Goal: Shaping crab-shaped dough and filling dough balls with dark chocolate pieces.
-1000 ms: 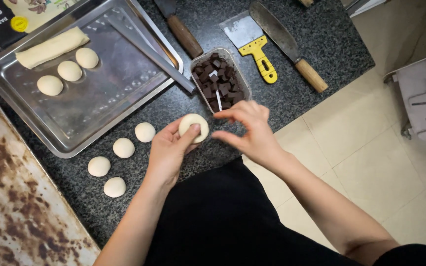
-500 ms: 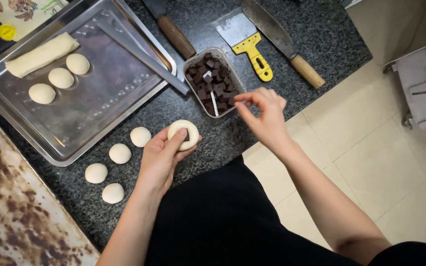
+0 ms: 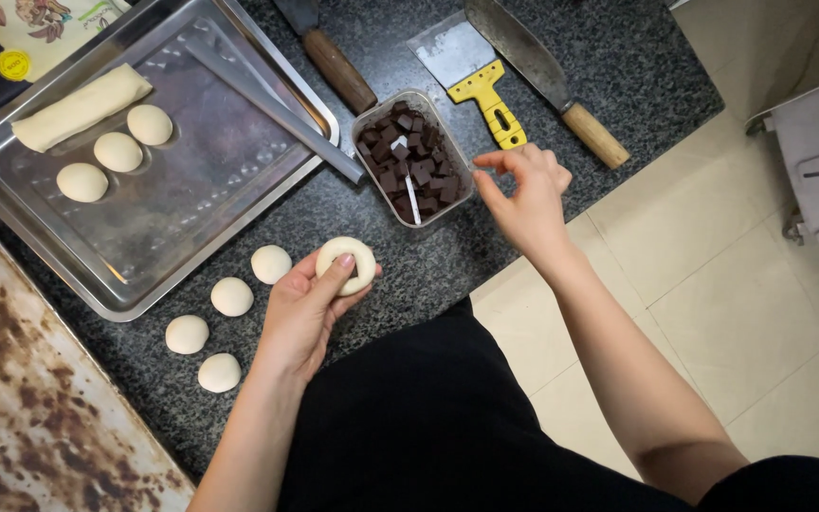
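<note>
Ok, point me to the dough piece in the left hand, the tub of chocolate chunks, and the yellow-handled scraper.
Dough piece (image 3: 347, 265), head view, on its flattened top face.
Tub of chocolate chunks (image 3: 366, 119), head view, on its clear rim.
Yellow-handled scraper (image 3: 493, 99), head view, on the yellow handle.

dough disc (image 3: 346, 265): pale, round, flattened, edge raised slightly; cupped in left hand (image 3: 307, 308), thumb pressed on its top face; held just above dark speckled counter, near its front edge.
chocolate tub (image 3: 413, 156): clear plastic, rectangular, upright, open top; full of dark brown chunks; small white utensil stuck in among them.
right hand (image 3: 524, 191): just beside tub's right edge, thumb and fingertips pinched together; whether it holds a chunk can't be told.
</note>
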